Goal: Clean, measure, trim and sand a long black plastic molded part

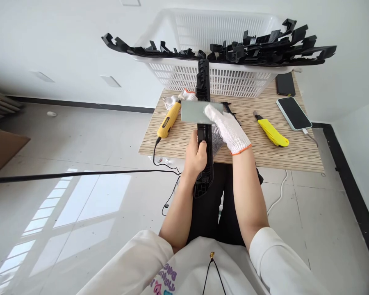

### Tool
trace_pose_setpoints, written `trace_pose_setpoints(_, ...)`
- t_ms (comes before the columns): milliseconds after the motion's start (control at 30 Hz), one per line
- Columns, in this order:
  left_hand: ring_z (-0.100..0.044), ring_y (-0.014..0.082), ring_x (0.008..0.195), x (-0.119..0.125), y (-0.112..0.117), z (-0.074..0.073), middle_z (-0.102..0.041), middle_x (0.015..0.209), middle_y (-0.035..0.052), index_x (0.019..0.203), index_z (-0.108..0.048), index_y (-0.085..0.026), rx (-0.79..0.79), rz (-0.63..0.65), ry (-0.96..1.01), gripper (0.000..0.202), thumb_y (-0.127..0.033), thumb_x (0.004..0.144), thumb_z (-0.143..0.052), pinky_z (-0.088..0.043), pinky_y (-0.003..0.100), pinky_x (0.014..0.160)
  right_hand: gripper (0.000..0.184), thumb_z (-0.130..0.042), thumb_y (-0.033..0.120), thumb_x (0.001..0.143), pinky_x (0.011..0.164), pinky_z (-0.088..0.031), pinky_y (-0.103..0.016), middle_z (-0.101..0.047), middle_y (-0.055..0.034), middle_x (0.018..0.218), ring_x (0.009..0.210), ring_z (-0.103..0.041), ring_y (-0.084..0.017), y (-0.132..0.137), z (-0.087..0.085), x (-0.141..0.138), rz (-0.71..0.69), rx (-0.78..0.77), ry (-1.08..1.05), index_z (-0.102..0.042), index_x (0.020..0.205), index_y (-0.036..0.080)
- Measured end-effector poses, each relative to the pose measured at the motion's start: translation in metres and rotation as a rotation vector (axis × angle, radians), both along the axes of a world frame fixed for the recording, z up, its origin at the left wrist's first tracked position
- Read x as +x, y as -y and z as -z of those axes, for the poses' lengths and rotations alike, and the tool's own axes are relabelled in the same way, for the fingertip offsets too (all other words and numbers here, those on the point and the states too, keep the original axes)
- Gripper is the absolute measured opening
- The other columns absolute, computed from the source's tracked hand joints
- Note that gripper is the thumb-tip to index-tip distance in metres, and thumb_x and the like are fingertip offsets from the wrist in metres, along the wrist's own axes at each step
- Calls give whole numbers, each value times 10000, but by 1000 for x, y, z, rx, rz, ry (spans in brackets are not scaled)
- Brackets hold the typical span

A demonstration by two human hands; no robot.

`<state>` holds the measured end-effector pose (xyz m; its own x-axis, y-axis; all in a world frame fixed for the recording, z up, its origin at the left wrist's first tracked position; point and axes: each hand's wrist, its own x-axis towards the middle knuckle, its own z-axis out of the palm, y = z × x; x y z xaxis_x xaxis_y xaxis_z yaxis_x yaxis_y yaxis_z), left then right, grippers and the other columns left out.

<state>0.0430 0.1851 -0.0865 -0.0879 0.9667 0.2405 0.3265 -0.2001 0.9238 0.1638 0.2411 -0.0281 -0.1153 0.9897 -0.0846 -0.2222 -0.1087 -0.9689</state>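
Note:
My left hand point(197, 155), bare, is wrapped round a long black plastic strip point(203, 80) with ribs and clips, which points away from me over the table's front edge. On my right hand point(229, 126) is a white knitted glove with an orange cuff. Its fingers hold a flat grey-green rectangular piece point(190, 112) crosswise over the strip, hiding part of it. What the piece is made of I cannot tell. A grey cloth-like thing point(217, 141) shows partly beneath the right hand.
A white plastic basket point(162, 67) stands at the back, with several black plastic strips point(264, 51) across its rim. On the wooden table point(249, 157) lie a yellow corded tool point(169, 120), a black caliper point(229, 108), a yellow utility knife point(272, 132) and two phones point(294, 113).

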Motion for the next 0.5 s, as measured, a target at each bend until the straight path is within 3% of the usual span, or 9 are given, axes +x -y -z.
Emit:
trace_pose_setpoints(100, -591, 226, 896, 0, 0, 1, -606, 913, 38, 1066, -549, -221, 16, -23, 35, 197, -227, 895, -450, -468, 364, 842, 255, -732, 418, 799, 802, -550, -294, -686, -37, 822, 913, -662, -195, -1, 2, -1, -147, 34, 38, -740, 869, 172)
trace_pose_setpoints(233, -577, 206, 823, 0, -1, 1, -596, 878, 27, 1020, -555, -212, 3, 6, -12, 155, -215, 892, -468, -464, 357, 820, 278, -651, 429, 855, 817, -546, -289, -698, -35, 872, 893, -656, -165, -5, 8, -4, 0, 60, -37, -729, 915, 170)
trace_pose_setpoints(333, -584, 202, 821, -1, -1, 0, -589, 850, 21, 1031, -554, -213, 7, 10, -5, 157, -236, 915, -451, -472, 355, 819, 302, -663, 434, 840, 777, -561, -293, -704, -41, 904, 903, -666, -179, -6, 10, -4, -55, 39, -34, -733, 953, 163)
trace_pose_setpoints(500, -603, 202, 820, -2, -1, 5, -587, 822, 21, 1014, -558, -206, 15, 20, -51, 154, -231, 922, -438, -488, 361, 815, 350, -694, 462, 824, 761, -588, -313, -687, -45, 913, 970, -680, -223, -9, 13, -2, 13, 10, -65, -710, 1023, 175)
